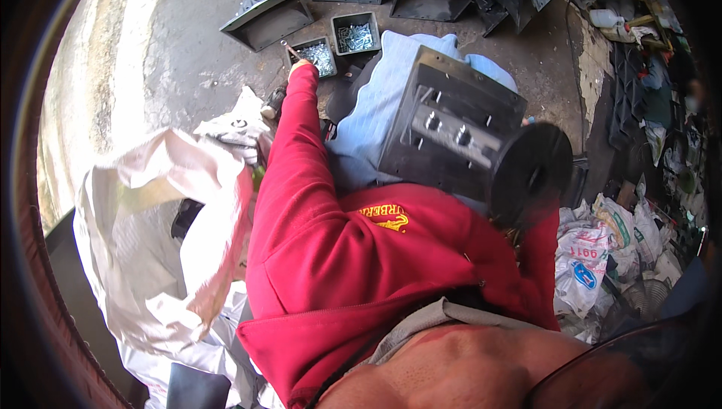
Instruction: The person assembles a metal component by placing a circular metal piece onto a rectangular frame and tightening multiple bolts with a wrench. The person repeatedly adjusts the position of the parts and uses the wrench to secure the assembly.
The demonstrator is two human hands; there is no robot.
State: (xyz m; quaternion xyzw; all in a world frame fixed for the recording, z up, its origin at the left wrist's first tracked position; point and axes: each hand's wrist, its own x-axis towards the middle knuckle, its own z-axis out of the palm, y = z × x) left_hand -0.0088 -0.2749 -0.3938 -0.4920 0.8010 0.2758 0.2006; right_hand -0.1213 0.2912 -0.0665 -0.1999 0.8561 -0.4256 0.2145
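Observation:
My left hand (300, 66) is stretched far forward in a red sleeve, at the edge of a small grey bin (329, 71) of shiny metal fasteners. From that hand sticks a slim rod-like tool (291, 49) with a rounded metal end; its kind is unclear. Across my lap, on a light-blue cloth (374, 119), rests a black box-shaped part (410, 146) with a flat flange, a round black disc and several bolts standing up from its face. At the part's right edge a bit of fingertip shows, probably of my right hand (529, 120); the rest is hidden behind the part.
A second bin of fasteners (355, 36) stands beside the first. Several similar black parts (271, 16) lie on the floor ahead. A large open white sack (128, 236) is at my left. Plastic bags (590, 255) and clutter pile up at my right.

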